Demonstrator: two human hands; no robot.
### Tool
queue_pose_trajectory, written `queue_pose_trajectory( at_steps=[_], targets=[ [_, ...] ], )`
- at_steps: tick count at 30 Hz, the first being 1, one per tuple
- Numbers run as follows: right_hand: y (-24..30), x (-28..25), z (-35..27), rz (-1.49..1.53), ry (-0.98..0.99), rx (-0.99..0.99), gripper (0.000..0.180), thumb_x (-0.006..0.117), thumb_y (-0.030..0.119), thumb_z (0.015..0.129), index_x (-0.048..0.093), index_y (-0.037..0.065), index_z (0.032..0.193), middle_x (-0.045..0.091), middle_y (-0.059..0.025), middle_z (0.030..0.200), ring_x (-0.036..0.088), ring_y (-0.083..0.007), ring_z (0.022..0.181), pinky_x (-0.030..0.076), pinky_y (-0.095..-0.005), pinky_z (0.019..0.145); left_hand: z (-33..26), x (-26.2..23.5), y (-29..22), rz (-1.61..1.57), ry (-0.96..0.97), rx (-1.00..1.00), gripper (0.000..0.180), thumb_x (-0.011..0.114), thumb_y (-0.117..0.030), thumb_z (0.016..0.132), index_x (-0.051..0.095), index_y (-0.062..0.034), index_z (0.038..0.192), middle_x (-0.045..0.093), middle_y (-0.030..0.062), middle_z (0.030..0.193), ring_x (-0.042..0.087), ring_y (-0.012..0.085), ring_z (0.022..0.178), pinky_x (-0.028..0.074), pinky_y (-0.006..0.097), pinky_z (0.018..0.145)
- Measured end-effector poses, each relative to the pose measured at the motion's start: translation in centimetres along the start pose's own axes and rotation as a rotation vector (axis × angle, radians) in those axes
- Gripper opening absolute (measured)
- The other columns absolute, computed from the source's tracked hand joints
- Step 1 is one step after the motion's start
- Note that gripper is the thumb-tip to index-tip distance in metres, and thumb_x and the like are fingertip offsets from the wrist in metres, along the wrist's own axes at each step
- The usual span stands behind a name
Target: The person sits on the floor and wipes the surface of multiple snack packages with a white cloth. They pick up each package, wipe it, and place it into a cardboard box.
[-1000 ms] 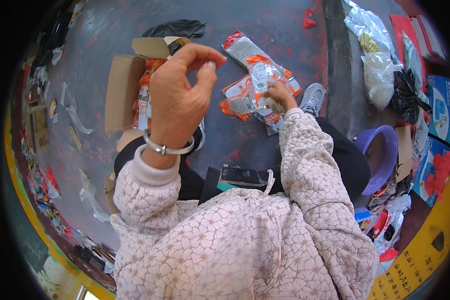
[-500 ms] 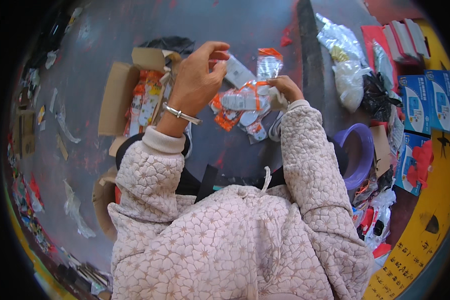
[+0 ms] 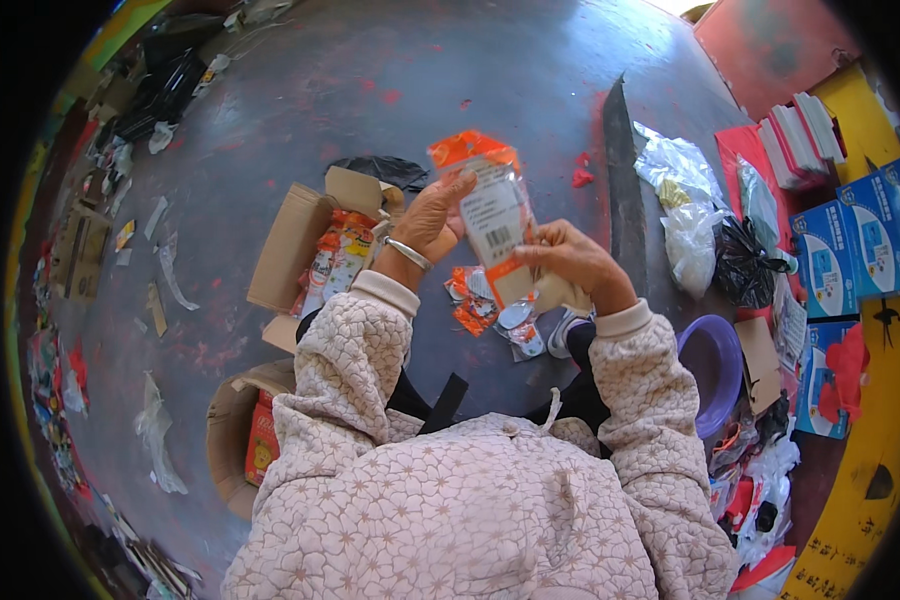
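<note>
Both hands hold up one clear plastic packet with orange ends (image 3: 490, 215) in front of me. My left hand (image 3: 432, 222), with a metal bangle on the wrist, grips its left edge near the top. My right hand (image 3: 570, 258) pinches its lower right corner. Below the packet, a small pile of similar orange and clear packets (image 3: 490, 312) lies on the grey floor near my shoe. Both sleeves are pale quilted fabric.
An open cardboard box (image 3: 295, 250) with more packets lies to the left, and a second box (image 3: 232, 440) by my left elbow. A purple basin (image 3: 715, 370), plastic bags (image 3: 690, 215), and blue cartons (image 3: 850, 240) crowd the right. Scraps litter the floor at left.
My left hand came down onto the packet and now grips it together with my right hand. The packet has been lifted off the pile and raised upright. The view has tilted.
</note>
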State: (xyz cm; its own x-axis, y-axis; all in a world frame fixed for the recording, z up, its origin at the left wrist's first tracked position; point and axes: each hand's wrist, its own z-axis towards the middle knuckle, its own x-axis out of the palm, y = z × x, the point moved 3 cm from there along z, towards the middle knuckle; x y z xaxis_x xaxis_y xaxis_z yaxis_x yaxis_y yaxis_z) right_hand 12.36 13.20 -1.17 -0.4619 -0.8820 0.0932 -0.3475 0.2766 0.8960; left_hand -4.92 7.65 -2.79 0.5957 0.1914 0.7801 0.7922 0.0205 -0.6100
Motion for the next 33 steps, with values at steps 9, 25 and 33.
queue_pose_trajectory(
  at_steps=[9,25,33],
  targets=[
    [-0.7,2.2,-0.5,-0.087,-0.017,0.008,0.035,0.061,0.031,0.081,0.064,-0.002,0.089,0.062,-0.0069,0.076,0.055,-0.0095,0.065,0.045,-0.024,0.059,-0.9,0.2,1.4,-0.253,0.071,-0.172,0.037,0.044,-0.025,0.09,0.043,-0.0009,0.118,0.055,0.0177,0.11,0.056,0.0333,0.1,0.046,0.051,0.086],
    [1.3,-5.4,-2.9,-0.022,-0.401,-0.117,0.026,0.06,0.026,0.08,0.062,0.003,0.068,0.053,-0.0007,0.06,0.047,-0.0059,0.051,0.038,-0.0204,0.047,-0.8,0.3,0.3,-0.201,0.029,-0.115,0.034,0.041,-0.015,0.092,0.039,-0.0015,0.123,0.051,0.016,0.118,0.052,0.0295,0.106,0.043,0.043,0.092],
    [0.8,-2.9,-1.4,0.163,-0.196,-0.157,0.03,0.063,0.03,0.079,0.062,0.001,0.073,0.058,-0.0052,0.066,0.052,-0.0093,0.053,0.043,-0.0222,0.047,-2.2,2.3,1.8,0.342,0.185,-0.174,0.033,0.046,-0.015,0.09,0.041,-0.0052,0.121,0.055,0.0076,0.11,0.055,0.019,0.1,0.046,0.033,0.085]
  ],
)
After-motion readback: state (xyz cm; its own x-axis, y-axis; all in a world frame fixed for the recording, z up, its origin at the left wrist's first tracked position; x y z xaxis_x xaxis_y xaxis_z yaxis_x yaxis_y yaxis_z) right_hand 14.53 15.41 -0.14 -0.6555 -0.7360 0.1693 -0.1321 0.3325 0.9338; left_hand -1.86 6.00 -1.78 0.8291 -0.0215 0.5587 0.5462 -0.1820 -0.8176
